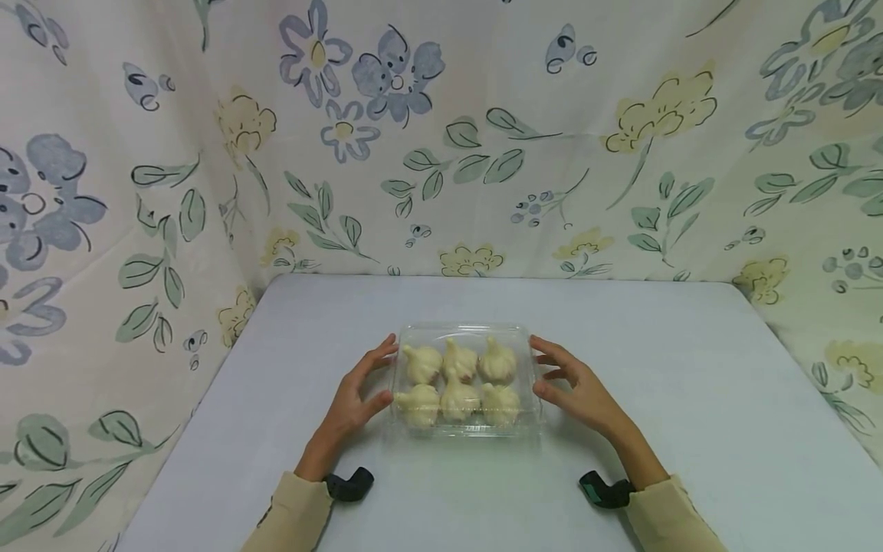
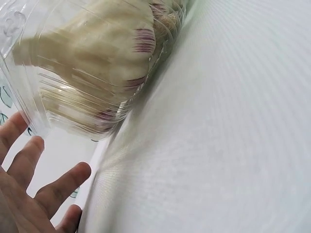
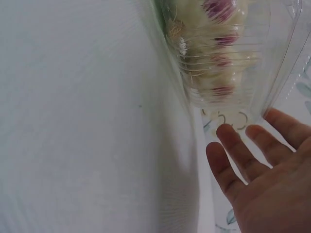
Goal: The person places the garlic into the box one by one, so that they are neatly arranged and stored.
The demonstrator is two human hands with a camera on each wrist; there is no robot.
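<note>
A clear plastic clamshell box (image 1: 465,432), closed, lies on the white table with several garlic bulbs (image 1: 498,362) inside, set in two rows. At its left side is my left hand (image 1: 352,399), fingers spread and fairly straight. My right hand (image 1: 582,392) mirrors it at the right side, thumb apart from the fingers. In the left wrist view, a fingertip of the left hand (image 2: 29,187) meets the box's rim, while other fingers stand off it. The right wrist view has one right-hand fingertip at the rim; whether it presses cannot be told. Purple streaks mark the garlic bulbs (image 3: 221,60).
The white table (image 1: 469,498) extends around the box on all sides. Floral curtains (image 1: 441,153) hang behind it and along both sides. A dark wrist camera mount (image 1: 350,484) sits at the left wrist, another mount (image 1: 605,491) at the right.
</note>
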